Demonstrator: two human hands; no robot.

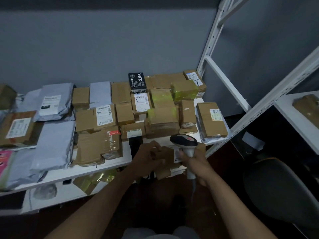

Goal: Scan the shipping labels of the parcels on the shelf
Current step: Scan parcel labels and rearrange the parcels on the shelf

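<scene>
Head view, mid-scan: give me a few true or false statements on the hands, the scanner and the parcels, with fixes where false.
1. The right hand grips the handle of the barcode scanner. True.
2. The left hand rests idle on the shelf. False: it holds a small brown parcel at the shelf's front edge.
3. The scanner's head sits over the parcel that the left hand holds. True.
4. The black box with white lettering lies at the front edge of the shelf. False: it stands towards the back, on top of the cardboard boxes.
5. Every parcel on the shelf is a cardboard box. False: grey plastic mailer bags lie on the left part.
</scene>
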